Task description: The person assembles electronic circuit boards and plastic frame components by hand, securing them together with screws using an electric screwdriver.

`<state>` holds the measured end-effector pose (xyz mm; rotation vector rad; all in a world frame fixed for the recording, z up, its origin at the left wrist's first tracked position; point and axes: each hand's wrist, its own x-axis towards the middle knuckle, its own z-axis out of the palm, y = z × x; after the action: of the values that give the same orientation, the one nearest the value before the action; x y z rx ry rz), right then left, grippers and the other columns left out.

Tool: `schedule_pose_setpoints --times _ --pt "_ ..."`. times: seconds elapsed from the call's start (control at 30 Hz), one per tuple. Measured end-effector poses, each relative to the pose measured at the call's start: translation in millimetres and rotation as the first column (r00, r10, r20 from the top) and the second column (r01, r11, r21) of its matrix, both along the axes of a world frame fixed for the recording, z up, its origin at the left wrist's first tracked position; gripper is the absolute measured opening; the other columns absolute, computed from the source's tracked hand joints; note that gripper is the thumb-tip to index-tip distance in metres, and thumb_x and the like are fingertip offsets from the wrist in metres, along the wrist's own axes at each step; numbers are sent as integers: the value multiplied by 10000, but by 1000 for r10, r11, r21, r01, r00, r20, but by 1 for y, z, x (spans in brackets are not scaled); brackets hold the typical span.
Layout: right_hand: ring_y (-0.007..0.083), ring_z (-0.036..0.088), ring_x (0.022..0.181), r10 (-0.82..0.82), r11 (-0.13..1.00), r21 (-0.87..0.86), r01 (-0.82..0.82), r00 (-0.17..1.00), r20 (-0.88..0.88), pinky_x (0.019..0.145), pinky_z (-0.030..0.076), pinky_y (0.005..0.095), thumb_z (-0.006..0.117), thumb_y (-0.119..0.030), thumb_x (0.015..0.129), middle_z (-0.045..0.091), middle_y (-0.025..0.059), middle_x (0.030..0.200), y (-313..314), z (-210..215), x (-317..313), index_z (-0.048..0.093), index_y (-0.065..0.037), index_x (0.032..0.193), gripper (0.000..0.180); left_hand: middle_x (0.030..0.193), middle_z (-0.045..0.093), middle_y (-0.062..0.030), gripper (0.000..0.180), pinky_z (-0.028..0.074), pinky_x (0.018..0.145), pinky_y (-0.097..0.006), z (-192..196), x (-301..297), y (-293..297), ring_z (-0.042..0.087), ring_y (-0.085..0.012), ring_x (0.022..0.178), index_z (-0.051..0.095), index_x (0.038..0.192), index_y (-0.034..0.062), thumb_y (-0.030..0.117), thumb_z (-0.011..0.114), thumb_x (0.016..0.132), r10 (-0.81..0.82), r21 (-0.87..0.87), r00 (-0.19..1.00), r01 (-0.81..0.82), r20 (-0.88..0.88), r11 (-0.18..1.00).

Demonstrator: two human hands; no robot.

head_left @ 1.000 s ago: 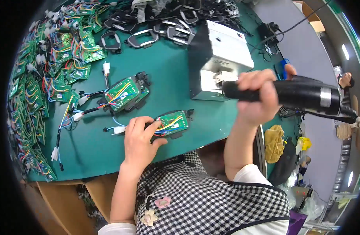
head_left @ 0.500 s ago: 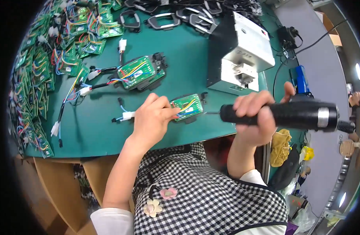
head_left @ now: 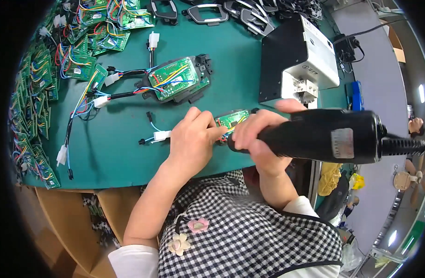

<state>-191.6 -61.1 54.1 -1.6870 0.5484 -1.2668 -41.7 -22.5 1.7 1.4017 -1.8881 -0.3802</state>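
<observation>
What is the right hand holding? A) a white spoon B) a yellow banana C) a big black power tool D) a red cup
C: the right hand is wrapped around a big black power tool, its tip at the small green circuit board that the left hand steadies.

- Open green bench (head_left: 231,69) between wired board (head_left: 178,83) and black-and-white machine (head_left: 296,60).
- Blocked left by circuit board pile (head_left: 41,92); loose white connector (head_left: 161,135) beside left hand (head_left: 191,141).

A small pale rectangular label (head_left: 342,143) sits on the black tool; another (head_left: 309,68) on the white box near the tabletop's right edge.
</observation>
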Motion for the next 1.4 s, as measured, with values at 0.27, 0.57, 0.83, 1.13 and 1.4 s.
schedule_pose_setpoints --times 0.27,0.57,0.83,1.13,1.4 --pt "180 544 569 436 896 88 -435 900 16 543 454 307 666 -17 679 559 89 660 -10 2 6 396 -43 1146 540 657 454 11 118 427 522 -285 1 -3 3 467 -165 674 661 648 140 43 638 583 72 -32 997 -71 19 997" --pt "198 527 539 63 998 -44 -46 837 543 541 453 344 612 -109 774 522 93 642 6 56 -39 195 -107 1308 678 684 508 -53 149 427 637 -341 81 49 -7 491 -233 726 685 774 71 10 626 651 194 -290 969 -144 151 946" --pt "200 532 559 -40 977 198 -82 837 545 579 463 340 635 -42 753 511 94 623 4 15 -43 241 -29 1251 635 975 557 -112 346 414 837 -371 111 87 -45 513 -279 940 645 992 61 102 710 654 -14 180 907 -68 420 981" --pt "203 538 573 -104 954 292 -67 840 533 597 478 350 619 -10 743 526 106 636 -24 -8 -44 269 -31 1242 610 937 610 -136 419 457 846 -413 49 11 -220 548 -308 991 664 893 62 418 720 679 165 182 736 -367 657 912" --pt "198 523 540 -122 975 222 11 860 496 559 452 325 631 -94 763 516 97 641 -31 -15 -52 230 -52 1302 673 860 653 -117 180 519 655 -309 112 27 -196 641 -203 753 612 835 24 203 594 818 234 332 933 -319 272 888"
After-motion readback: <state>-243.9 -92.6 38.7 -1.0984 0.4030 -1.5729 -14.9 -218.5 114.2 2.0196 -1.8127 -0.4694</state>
